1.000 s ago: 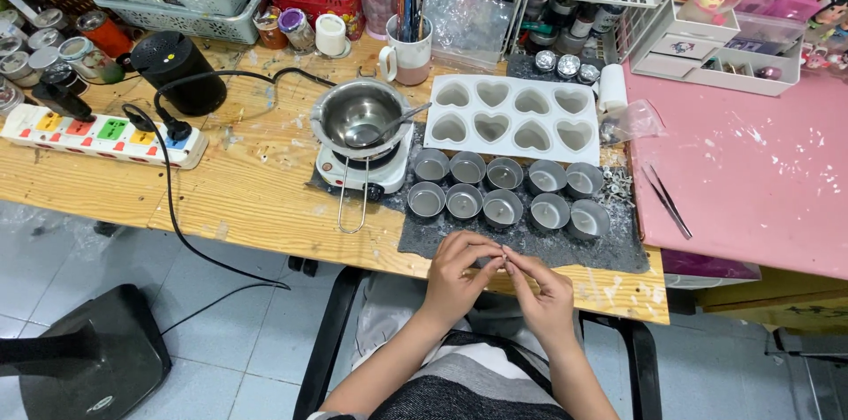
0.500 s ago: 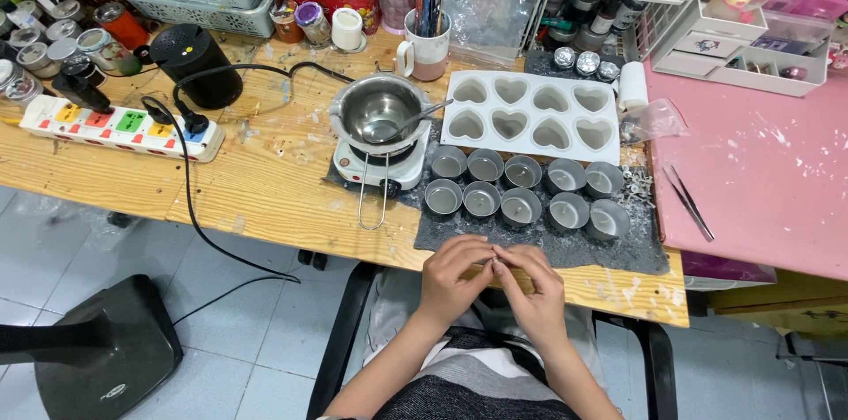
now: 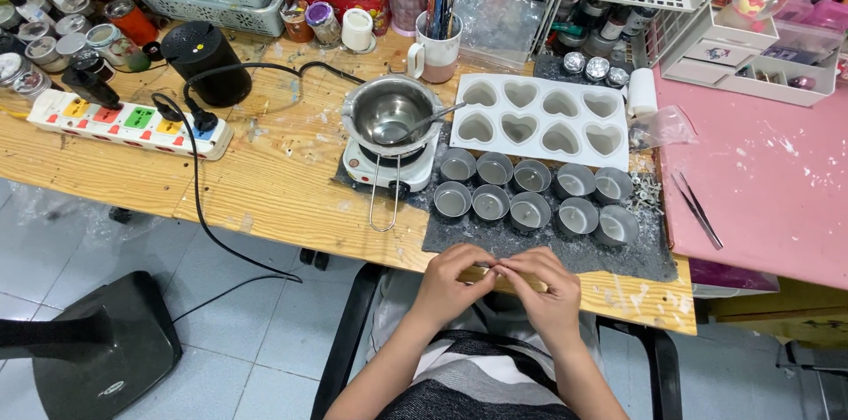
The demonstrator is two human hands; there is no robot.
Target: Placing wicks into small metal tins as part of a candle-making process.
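Near edge of counter point(image 3: 265, 199): both hands meet just above the front rim, below the dark mat point(image 3: 548, 248).
Left hand point(image 3: 448, 283): fingers nearly closed, pinching one end of a small thin piece point(image 3: 491, 266).
Right hand point(image 3: 546, 289): fingers pinched on the other end; what the piece is cannot be told.
Doing it well: judged from the grip, keep the pinch light and at the tips, elbows tucked, hands low over the counter so nothing drops to the floor.
Nearby: ten round tins point(image 3: 530, 199) on the mat, a white heart mould point(image 3: 541, 120) behind them, a steel pot point(image 3: 389, 115) on a small hotplate.
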